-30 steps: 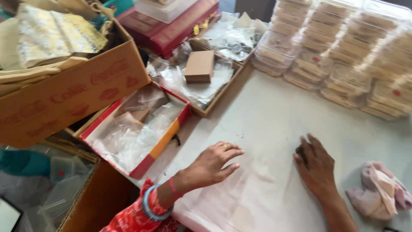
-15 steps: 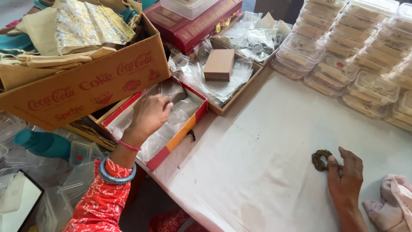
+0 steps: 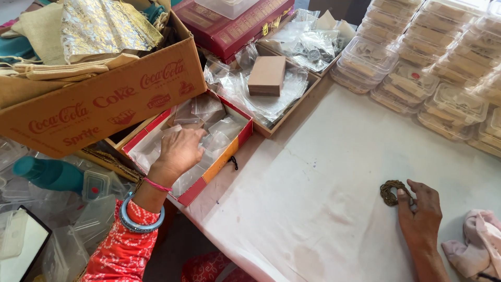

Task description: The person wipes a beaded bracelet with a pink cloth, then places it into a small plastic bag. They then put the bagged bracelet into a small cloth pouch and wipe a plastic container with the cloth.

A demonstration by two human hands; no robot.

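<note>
Left hand [image 3: 180, 151] grip closing on clear pouches [image 3: 219, 128]; right hand [image 3: 420, 209] fingertips pin round bead coil [image 3: 392, 192] flat

glossy clear plastic pouches [image 3: 222, 128], matt cardboard box [image 3: 104, 99], beaded ring [image 3: 392, 192].

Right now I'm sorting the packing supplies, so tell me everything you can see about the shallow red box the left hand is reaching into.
The shallow red box is an open rectangular tray, apparently cardboard, with red outer walls and an orange stretch along its near side. It lies flat, turned at an angle, beside the white table and partly under a big cardboard carton. It is filled with small clear plastic bags. The left hand rests inside on the bags, fingers curled.
</note>
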